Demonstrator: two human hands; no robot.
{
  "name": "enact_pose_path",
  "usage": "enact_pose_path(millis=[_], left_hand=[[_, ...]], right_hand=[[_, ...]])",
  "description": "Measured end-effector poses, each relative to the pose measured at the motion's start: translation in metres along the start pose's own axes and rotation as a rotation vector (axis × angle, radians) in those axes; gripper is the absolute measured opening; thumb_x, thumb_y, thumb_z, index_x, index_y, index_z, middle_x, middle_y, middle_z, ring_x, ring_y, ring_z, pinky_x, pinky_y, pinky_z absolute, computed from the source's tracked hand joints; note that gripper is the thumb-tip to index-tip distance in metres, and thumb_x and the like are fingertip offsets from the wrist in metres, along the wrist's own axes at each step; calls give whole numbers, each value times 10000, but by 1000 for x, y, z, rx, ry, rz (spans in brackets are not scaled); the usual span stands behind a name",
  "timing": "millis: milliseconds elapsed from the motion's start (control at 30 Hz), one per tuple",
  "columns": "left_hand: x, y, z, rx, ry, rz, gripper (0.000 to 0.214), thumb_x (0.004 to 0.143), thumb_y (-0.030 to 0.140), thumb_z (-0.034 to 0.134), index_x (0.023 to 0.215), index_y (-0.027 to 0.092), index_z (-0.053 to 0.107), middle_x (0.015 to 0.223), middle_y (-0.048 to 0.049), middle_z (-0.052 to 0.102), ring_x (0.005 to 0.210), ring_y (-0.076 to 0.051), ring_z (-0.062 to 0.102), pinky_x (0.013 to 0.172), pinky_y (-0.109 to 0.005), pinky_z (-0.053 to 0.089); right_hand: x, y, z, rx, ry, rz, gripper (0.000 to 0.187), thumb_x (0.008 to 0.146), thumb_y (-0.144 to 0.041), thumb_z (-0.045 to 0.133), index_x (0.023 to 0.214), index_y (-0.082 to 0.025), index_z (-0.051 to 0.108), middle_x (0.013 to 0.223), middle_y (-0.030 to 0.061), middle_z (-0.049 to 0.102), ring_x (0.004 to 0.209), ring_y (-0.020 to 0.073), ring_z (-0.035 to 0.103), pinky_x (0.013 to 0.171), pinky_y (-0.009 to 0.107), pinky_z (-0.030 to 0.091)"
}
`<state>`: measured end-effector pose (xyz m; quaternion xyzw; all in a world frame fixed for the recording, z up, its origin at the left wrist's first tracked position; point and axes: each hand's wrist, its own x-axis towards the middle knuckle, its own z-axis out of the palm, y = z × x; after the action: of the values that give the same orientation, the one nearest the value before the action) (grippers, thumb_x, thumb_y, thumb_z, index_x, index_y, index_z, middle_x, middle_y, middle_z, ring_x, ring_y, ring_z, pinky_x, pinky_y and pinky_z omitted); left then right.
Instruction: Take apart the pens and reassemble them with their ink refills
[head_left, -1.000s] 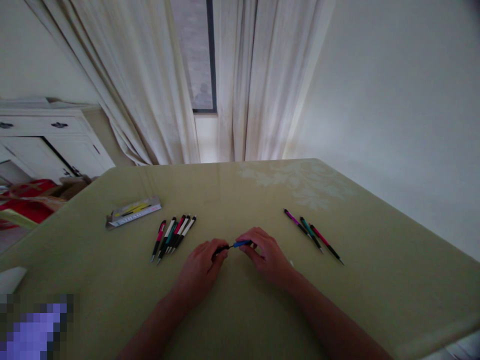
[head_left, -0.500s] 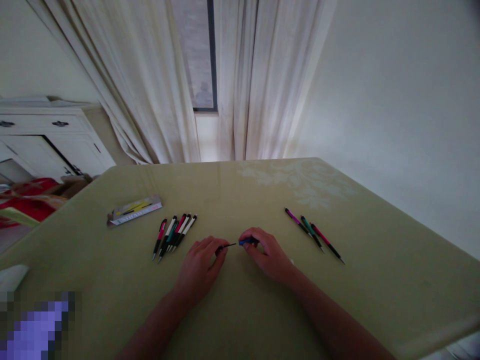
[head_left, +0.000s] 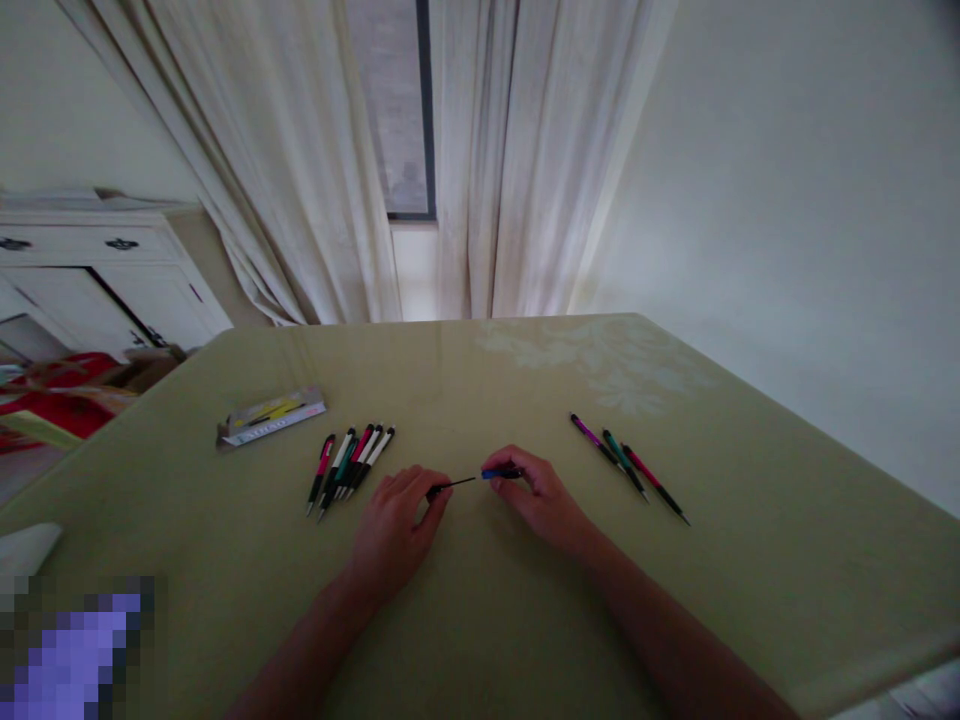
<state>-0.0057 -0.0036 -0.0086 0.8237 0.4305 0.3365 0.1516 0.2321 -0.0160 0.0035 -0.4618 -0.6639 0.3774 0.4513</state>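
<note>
My left hand [head_left: 397, 525] pinches a black pen barrel [head_left: 435, 491] between thumb and fingers, and a thin dark refill [head_left: 463, 481] sticks out of it to the right. Facing it, my right hand [head_left: 541, 500] grips a blue pen barrel [head_left: 492, 474] with a dark end. A small gap separates the refill's tip from the blue barrel. Both parts are held just above the table, partly covered by my fingers. Left of my left hand lies a group of several pens [head_left: 349, 470] in pink, white and green with black grips.
Three pens lie at the right: a purple pen [head_left: 586, 430], a green pen [head_left: 624, 464] and a red pen [head_left: 655, 484]. An opened pen box [head_left: 274, 418] rests at the back left of the table [head_left: 480, 370]. A pale object [head_left: 28, 548] shows at the left edge.
The blue barrel has tilted slightly and more of its dark end shows between my right fingers. My hands have shifted a little; both still hold their parts, with the gap remaining.
</note>
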Motion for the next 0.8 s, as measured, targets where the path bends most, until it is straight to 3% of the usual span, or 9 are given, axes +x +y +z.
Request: enact_pose_path(millis=[300,467,633,700,800], left_hand=[[2,-4,-1,-12,84,-56,205,1028,352,530,1014,229,693,977,-37,750,915,-230,690,844,-349,496],[3,-3,0,14,88,-83,235,1047,362,481,996,219,660,953,-43,737,908,-242,676,844,-373,478],[3,-4,1,8,95,-55,273,1070,341,433,985,202,651,924,-51,704,890,-235,650,840,-371,476],[3,-4,2,2,72,-44,269,1072,347,441,1006,203,659,953,-53,713,917,-235,657,858,-375,474],[1,-4,3,8,31,-26,280,1076,374,446,1040,221,678,1006,-50,737,952,-237,670,882,-384,468]], right_hand=[[5,7,-7,221,45,57,133,892,-303,695,995,-222,673,1029,62,734,1005,207,684,934,369,520],[7,4,-22,282,138,90,185,881,-344,720,1010,-232,649,1064,75,752,998,209,689,879,356,538],[11,10,-55,112,322,122,229,837,-376,736,989,-221,663,988,74,735,903,206,682,786,327,540],[12,17,-70,-3,309,166,239,814,-372,740,974,-208,674,926,70,727,843,203,676,740,318,535],[10,25,-86,-190,193,213,186,809,-314,718,946,-190,694,845,56,714,764,190,658,688,305,518]])
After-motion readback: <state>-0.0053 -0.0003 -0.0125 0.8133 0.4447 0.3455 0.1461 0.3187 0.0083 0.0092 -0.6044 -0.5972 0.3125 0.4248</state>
